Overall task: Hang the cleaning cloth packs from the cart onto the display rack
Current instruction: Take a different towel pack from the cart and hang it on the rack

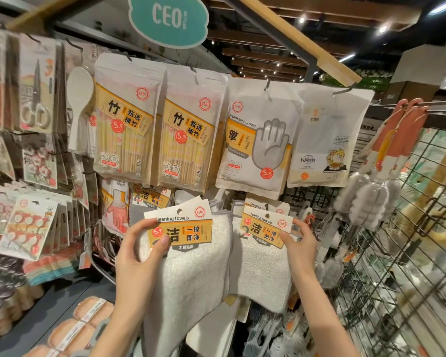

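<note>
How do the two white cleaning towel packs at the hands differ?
The left white cleaning towel pack is gripped by the left hand, tilted and nearer; the right white cleaning towel pack sits straighter, its card pinched by the right hand. Both carry orange-and-white header cards.

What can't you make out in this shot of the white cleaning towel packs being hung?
Head view only:
- Hook behind the right-hand white cleaning towel pack: hidden by its orange header card.
- Cart: not in the frame.
- Left-hand white cleaning towel pack, lower edge: cut off by the left hand and forearm.
- Left shelf goods: blurred.
</note>
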Available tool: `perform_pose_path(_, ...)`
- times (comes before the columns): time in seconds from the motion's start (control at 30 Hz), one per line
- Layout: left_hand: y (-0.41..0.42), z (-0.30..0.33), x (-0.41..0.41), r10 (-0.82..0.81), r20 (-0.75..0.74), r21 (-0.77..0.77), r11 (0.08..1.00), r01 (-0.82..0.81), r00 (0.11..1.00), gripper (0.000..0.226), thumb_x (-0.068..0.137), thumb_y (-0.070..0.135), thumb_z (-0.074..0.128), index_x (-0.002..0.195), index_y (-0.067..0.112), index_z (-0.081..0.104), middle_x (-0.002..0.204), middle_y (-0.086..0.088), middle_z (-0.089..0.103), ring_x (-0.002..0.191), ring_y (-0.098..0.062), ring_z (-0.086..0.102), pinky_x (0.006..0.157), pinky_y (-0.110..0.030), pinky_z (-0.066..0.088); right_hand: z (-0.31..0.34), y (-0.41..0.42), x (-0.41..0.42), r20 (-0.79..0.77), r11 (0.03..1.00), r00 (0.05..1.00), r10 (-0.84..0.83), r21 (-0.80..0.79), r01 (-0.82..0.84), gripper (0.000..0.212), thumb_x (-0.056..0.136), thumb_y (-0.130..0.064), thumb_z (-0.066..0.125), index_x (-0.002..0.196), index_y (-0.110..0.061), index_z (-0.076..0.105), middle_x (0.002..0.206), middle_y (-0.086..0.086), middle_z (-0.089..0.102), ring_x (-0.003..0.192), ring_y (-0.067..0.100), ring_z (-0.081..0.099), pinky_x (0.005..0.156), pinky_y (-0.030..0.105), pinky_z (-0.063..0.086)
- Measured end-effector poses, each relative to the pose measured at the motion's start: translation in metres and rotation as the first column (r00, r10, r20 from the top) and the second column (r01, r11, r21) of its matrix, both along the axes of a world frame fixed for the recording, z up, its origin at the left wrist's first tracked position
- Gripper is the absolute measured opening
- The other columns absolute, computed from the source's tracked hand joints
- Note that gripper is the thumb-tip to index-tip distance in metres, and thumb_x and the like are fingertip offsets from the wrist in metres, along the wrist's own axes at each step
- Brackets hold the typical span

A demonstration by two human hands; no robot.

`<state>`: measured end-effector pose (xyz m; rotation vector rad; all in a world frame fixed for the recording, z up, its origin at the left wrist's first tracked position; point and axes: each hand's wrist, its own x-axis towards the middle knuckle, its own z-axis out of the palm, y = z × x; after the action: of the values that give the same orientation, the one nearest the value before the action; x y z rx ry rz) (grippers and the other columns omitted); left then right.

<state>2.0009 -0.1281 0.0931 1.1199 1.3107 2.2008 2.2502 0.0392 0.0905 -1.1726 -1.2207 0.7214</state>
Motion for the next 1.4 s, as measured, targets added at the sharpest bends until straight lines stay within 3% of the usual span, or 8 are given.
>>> perform_pose_path(0.2, 0.002, 0.000, 0.001, -0.013, -0.002, -0.012, 1.000, 0.013, 1.000, 0.033, 0.082, 0.007, 0.070, 0.090, 0.039, 0.070, 0.102, 0.015, 0.069, 0.098, 0.001, 0.062, 0.074, -0.015, 0.052, 0.005, 0.020, -0.010, -0.015, 0.997, 0.997, -0.073, 0.000, 0.073, 0.032, 0.079, 0.003, 0.068, 0.101, -0.015, 0.051, 0.100, 0.004, 0.059, 0.091, 0.017, 0.057, 0.078, 0.035, 0.049)
perform_pose_path(0.4, 0.003, -0.002, -0.001, -0.035, -0.016, -0.047, 0.998, 0.034, 0.999, 0.027, 0.082, 0.011, 0.070, 0.087, 0.037, 0.070, 0.098, 0.015, 0.069, 0.090, 0.003, 0.061, 0.071, -0.016, 0.050, 0.002, 0.043, -0.013, 0.110, 0.992, 0.986, -0.124, 0.012, 0.123, 0.022, 0.079, 0.004, 0.067, 0.087, -0.012, 0.054, 0.103, 0.008, 0.056, 0.092, 0.020, 0.054, 0.078, 0.029, 0.040)
perform_pose_path(0.53, 0.003, -0.006, -0.003, -0.062, -0.023, -0.092, 0.994, 0.060, 0.998, 0.034, 0.086, 0.007, 0.067, 0.093, 0.040, 0.067, 0.103, 0.020, 0.068, 0.101, 0.002, 0.060, 0.090, -0.031, 0.044, 0.000, 0.043, -0.012, 0.156, 0.994, 0.982, -0.106, 0.013, 0.106, 0.021, 0.081, 0.003, 0.064, 0.092, -0.015, 0.061, 0.113, 0.011, 0.057, 0.099, 0.018, 0.053, 0.089, 0.031, 0.042)
perform_pose_path(0.8, 0.006, -0.003, 0.005, -0.096, -0.077, -0.019, 0.995, 0.094, 0.992, 0.053, 0.082, -0.006, 0.066, 0.100, 0.045, 0.063, 0.110, 0.019, 0.065, 0.110, 0.002, 0.056, 0.091, -0.015, 0.042, 0.007, 0.011, -0.002, 0.333, 0.999, 0.942, -0.033, 0.028, 0.025, 0.039, 0.081, -0.010, 0.069, 0.118, -0.019, 0.059, 0.122, 0.002, 0.047, 0.120, 0.018, 0.034, 0.104, 0.037, 0.028)
perform_pose_path(0.9, 0.010, -0.004, 0.008, -0.092, -0.058, -0.008, 0.996, 0.091, 0.994, 0.058, 0.080, -0.006, 0.068, 0.106, 0.045, 0.059, 0.116, 0.019, 0.063, 0.116, -0.003, 0.055, 0.096, -0.025, 0.043, 0.021, -0.008, -0.008, 0.310, 0.993, 0.948, 0.071, 0.063, -0.095, 0.032, 0.084, -0.013, 0.067, 0.113, -0.024, 0.059, 0.120, -0.006, 0.046, 0.113, 0.004, 0.034, 0.099, 0.027, 0.030)
perform_pose_path(1.07, 0.011, 0.003, 0.018, -0.101, -0.085, -0.014, 0.995, 0.100, 0.991, 0.062, 0.078, -0.002, 0.072, 0.111, 0.049, 0.058, 0.117, 0.028, 0.061, 0.114, 0.007, 0.053, 0.087, -0.003, 0.040, 0.049, -0.042, -0.032, 0.156, 0.937, 0.935, 0.319, 0.094, -0.336, 0.020, 0.088, -0.008, 0.061, 0.104, -0.020, 0.063, 0.108, -0.008, 0.061, 0.095, -0.010, 0.053, 0.078, 0.000, 0.038)
perform_pose_path(1.23, 0.011, 0.006, 0.023, -0.115, -0.073, -0.052, 0.992, 0.111, 0.991, 0.056, 0.077, 0.003, 0.074, 0.111, 0.044, 0.059, 0.113, 0.029, 0.062, 0.112, 0.007, 0.055, 0.090, -0.017, 0.040, 0.060, -0.065, -0.054, 0.167, 0.847, 0.839, 0.518, 0.039, -0.531, 0.025, 0.097, -0.020, 0.046, 0.116, -0.019, 0.063, 0.118, -0.004, 0.065, 0.114, 0.008, 0.056, 0.099, 0.024, 0.043)
perform_pose_path(1.4, 0.010, 0.007, 0.023, -0.043, -0.076, -0.082, 0.996, 0.037, 0.996, 0.051, 0.076, 0.000, 0.074, 0.109, 0.035, 0.059, 0.105, 0.033, 0.062, 0.103, 0.017, 0.052, 0.084, 0.000, 0.037, 0.060, -0.078, -0.055, 0.122, 0.834, 0.833, 0.540, 0.059, -0.549, 0.041, 0.089, -0.043, 0.045, 0.117, -0.019, 0.064, 0.118, -0.006, 0.066, 0.116, 0.008, 0.056, 0.101, 0.030, 0.042)
